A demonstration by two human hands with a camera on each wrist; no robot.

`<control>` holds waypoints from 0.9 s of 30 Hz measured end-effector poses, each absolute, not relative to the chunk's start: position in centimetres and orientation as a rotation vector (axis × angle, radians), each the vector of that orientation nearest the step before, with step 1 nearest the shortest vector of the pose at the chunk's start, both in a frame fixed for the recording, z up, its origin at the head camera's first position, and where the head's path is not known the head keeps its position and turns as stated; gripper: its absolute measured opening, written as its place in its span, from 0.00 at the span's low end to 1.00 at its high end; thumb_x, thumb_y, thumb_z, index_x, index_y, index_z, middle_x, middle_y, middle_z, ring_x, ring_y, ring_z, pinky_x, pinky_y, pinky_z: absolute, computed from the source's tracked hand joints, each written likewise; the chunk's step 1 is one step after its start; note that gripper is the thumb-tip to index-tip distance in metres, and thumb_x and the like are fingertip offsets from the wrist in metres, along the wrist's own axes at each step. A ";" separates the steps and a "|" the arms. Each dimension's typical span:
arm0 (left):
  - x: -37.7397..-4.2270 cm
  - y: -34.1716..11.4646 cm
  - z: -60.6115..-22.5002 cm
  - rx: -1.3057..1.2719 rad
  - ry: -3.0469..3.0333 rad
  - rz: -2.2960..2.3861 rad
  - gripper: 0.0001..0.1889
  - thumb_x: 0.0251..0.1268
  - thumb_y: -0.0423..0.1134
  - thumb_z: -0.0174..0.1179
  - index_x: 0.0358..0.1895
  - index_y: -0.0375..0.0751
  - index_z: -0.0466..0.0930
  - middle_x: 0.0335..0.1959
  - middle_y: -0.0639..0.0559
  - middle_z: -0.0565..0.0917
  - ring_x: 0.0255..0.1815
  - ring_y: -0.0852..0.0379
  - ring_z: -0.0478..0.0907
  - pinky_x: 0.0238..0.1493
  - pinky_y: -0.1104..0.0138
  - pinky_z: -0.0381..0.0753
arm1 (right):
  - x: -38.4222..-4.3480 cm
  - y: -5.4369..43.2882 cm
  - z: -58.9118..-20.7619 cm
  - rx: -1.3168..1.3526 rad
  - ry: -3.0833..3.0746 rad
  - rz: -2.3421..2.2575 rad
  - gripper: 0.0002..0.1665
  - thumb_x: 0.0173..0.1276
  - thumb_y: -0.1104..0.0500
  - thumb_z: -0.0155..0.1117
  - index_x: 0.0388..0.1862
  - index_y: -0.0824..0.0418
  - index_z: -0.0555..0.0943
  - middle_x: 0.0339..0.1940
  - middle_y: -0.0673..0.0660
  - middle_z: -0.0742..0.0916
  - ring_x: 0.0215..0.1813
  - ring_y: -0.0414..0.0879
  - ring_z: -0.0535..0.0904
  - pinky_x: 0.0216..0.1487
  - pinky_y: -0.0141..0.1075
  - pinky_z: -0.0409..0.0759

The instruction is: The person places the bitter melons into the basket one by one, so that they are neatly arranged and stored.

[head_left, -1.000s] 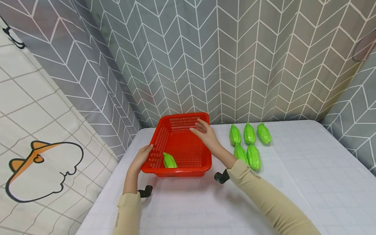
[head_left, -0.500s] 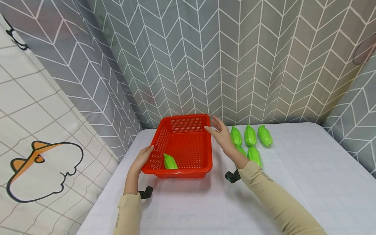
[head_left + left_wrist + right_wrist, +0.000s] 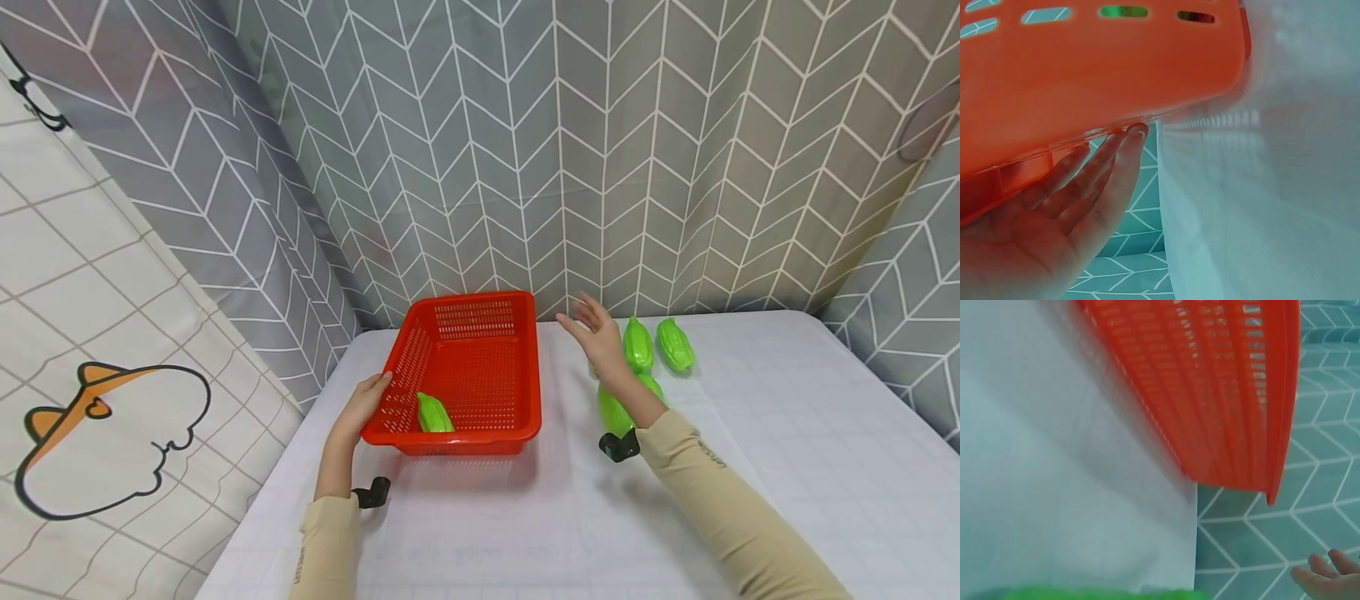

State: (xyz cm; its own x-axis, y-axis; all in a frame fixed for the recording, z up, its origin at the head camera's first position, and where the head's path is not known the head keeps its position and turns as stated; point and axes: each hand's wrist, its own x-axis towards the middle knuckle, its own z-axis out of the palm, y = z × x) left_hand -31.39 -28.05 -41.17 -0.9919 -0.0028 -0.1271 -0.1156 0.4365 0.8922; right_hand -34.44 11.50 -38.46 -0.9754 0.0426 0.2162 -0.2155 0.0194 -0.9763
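A grey curtain (image 3: pixel 465 167) with white zigzag lines hangs behind a white-covered table (image 3: pixel 780 400), and at far left a white gridded cloth (image 3: pixel 90 308) carries a cartoon outline with orange patches. Next comes the left hand (image 3: pixel 358 407), holding the left rim of a red basket (image 3: pixel 465 436), its fingers lying along the underside of the rim in the left wrist view; a black device (image 3: pixel 371 492) sits at that wrist. Inside the basket, one green toy vegetable (image 3: pixel 433 414) lies near the front left corner. Right of the basket, the right hand (image 3: pixel 603 346) hangs above the table with fingers spread, gripping nothing and apart from the rim. Beneath and beyond it lie more green pieces (image 3: pixel 638 345), some partly covered by the hand and forearm; the rightmost piece (image 3: pixel 676 345) shows whole.
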 end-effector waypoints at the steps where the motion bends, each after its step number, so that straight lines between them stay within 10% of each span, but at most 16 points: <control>1: -31.4 -28.0 -41.2 -0.108 2.569 1.615 0.32 0.79 0.54 0.38 0.71 0.30 0.60 0.51 0.33 0.79 0.31 0.61 0.84 0.36 0.65 0.87 | -34.4 11.8 -38.5 0.169 -2.100 2.076 0.43 0.71 0.55 0.61 0.79 0.58 0.54 0.76 0.63 0.66 0.77 0.56 0.60 0.77 0.48 0.61; 27: -31.3 -28.1 -41.4 -0.094 2.560 1.630 0.32 0.79 0.54 0.38 0.70 0.30 0.61 0.50 0.34 0.79 0.31 0.61 0.83 0.35 0.66 0.87 | -34.0 21.9 -40.9 -0.177 -2.190 1.906 0.50 0.72 0.42 0.56 0.80 0.57 0.44 0.80 0.62 0.57 0.80 0.58 0.51 0.79 0.49 0.55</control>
State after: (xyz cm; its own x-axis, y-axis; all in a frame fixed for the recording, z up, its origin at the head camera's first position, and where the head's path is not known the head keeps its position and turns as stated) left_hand -31.33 -28.07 -41.41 -0.9925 0.0043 -0.1223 -0.1090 0.4234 0.8994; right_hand -33.95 21.95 -40.90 -0.9656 0.2419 0.0949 -0.0607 0.1451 -0.9876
